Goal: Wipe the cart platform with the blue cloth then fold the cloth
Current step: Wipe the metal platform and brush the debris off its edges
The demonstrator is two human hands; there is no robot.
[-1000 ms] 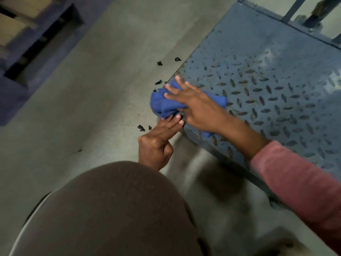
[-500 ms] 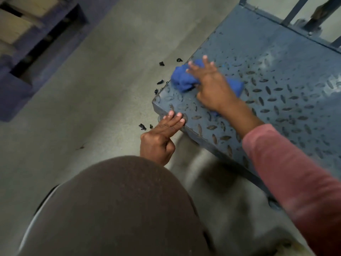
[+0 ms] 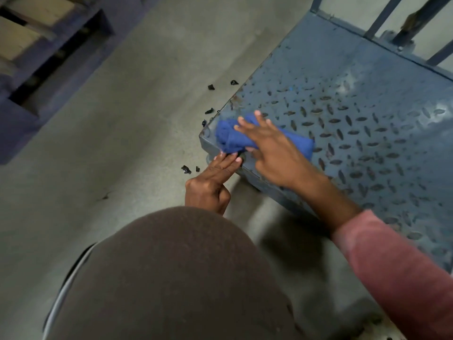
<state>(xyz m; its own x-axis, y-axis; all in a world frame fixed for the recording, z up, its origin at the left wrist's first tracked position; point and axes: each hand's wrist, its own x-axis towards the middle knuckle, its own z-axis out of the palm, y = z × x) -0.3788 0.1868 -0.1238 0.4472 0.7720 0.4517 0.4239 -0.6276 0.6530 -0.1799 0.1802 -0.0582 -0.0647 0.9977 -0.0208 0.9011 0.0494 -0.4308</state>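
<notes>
We look down on a person's right hand (image 3: 274, 153), which lies flat with its fingers straight and spread, pressing down on a blue cloth (image 3: 228, 139). Nothing is gripped; the palm and fingers simply cover the cloth's middle. The cloth is bunched and crumpled. It sits on the near left corner of the cart platform (image 3: 355, 106), with its left end close to the edge and its right end showing past the wrist. Just below it we see the left hand (image 3: 210, 186). 2 of its fingers (image 3: 226, 164) reach out straight and touch the rim of the platform at that same corner, right under the cloth. The other fingers are tucked toward the palm and hold nothing. A pink sleeve (image 3: 392, 266) covers the right forearm.

The platform is blue-grey metal with a raised tread pattern, worn and dull in patches. At its far side we see upright metal bars (image 3: 382, 18). Beside the corner, on the grey concrete floor (image 3: 122, 155), lie several small black fragments (image 3: 185, 169), scattered apart from each other. At the upper left stands a dark blue frame (image 3: 14, 133) holding pale wooden boards (image 3: 19, 42). A brown garment (image 3: 171, 278) fills the bottom of our view
</notes>
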